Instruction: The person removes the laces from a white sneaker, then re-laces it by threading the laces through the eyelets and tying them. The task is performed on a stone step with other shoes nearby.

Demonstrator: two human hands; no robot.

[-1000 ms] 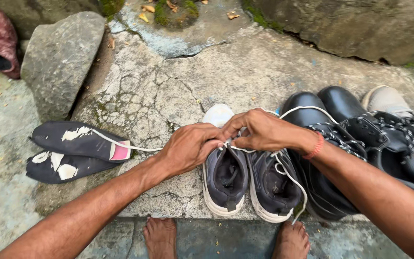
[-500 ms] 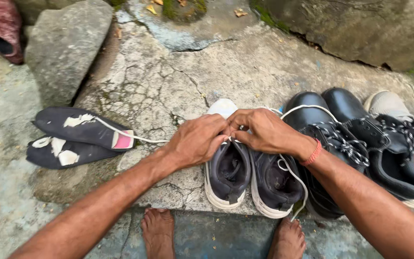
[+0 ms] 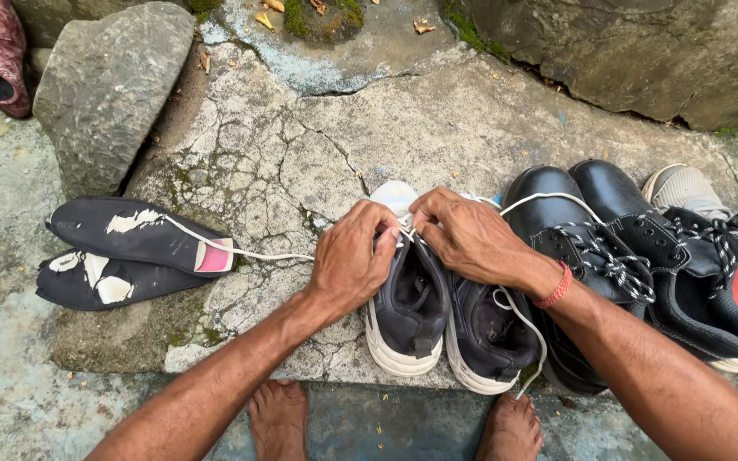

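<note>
grey fabric sneakers with white soles (image 3: 410, 316), two, sit side by side on the cracked concrete ledge (image 3: 301, 154). left hand (image 3: 352, 265) and right hand (image 3: 467, 235) meet over the left sneaker's toe end, fingers pressed together pinching its white lace (image 3: 254, 252). two dark worn insoles (image 3: 130, 256) lie well apart; two black leather boots (image 3: 591, 248) stand just beside.
</note>
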